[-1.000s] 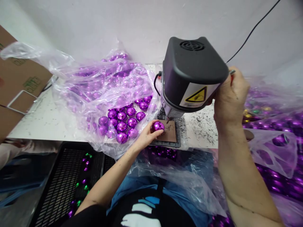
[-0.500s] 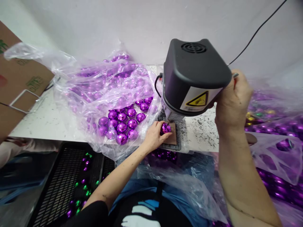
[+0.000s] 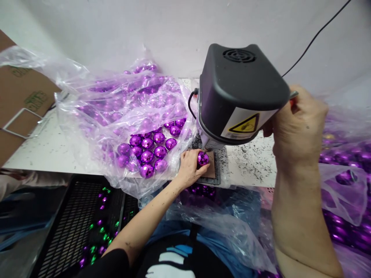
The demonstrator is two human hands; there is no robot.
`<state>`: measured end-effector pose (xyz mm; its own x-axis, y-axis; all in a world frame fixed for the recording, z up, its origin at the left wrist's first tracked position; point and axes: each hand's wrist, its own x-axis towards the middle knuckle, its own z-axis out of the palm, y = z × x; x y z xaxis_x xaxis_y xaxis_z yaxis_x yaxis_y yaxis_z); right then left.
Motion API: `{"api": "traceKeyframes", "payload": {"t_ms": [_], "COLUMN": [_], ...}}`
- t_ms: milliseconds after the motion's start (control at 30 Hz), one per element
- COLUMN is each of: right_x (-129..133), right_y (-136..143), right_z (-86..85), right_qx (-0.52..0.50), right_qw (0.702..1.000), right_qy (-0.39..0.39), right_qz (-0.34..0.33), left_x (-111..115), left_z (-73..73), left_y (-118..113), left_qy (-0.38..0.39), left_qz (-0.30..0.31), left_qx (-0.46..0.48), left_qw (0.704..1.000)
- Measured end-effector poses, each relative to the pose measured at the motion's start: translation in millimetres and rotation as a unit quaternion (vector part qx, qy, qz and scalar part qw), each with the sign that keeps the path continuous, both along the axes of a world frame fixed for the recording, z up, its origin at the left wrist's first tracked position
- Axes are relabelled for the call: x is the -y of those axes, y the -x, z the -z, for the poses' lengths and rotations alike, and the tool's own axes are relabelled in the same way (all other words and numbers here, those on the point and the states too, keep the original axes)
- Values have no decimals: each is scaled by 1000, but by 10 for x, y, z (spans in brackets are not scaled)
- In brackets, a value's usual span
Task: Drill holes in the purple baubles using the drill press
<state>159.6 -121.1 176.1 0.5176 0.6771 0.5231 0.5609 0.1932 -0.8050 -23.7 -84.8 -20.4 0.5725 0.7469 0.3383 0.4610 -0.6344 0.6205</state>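
Black plastic drill-press head (image 3: 243, 77). Right hand (image 3: 301, 119) raised, curled round grey metal lever (image 3: 294, 94). Left hand (image 3: 191, 166) low, pinching narrowly. White sticker (image 3: 248, 123), yellow warning triangle (image 3: 246, 124), print illegible. Shiny purple faceted ball (image 3: 203, 158) in that pinch, below the head.

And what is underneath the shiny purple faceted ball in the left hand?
A flat brown board lies below the ball, on a dark flat plate. The left hand and ball hide the spot directly beneath, so contact cannot be seen.
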Motion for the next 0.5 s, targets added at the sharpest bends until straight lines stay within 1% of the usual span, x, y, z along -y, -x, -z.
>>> {"api": "traceKeyframes", "payload": {"t_ms": [100, 200, 333, 433, 500], "right_x": [74, 216, 456, 578, 609], "right_y": [48, 122, 232, 298, 329], "right_z": [32, 128, 341, 529, 640], "right_qx": [5, 40, 113, 131, 134], "right_qw": [1000, 997, 988, 983, 980], "right_qy": [-15, -23, -29, -37, -54], "right_qz": [14, 58, 103, 123, 134], "left_x": [-1, -4, -8, -9, -9], "left_z": [5, 9, 18, 13, 3], "left_y": [-5, -1, 5, 9, 11], "left_qy": [-2, 1, -2, 2, 8], "left_qz": [1, 4, 8, 12, 12], "left_qx": [5, 4, 3, 0, -2], "left_qw": [1000, 1000, 1000, 1000, 1000]}}
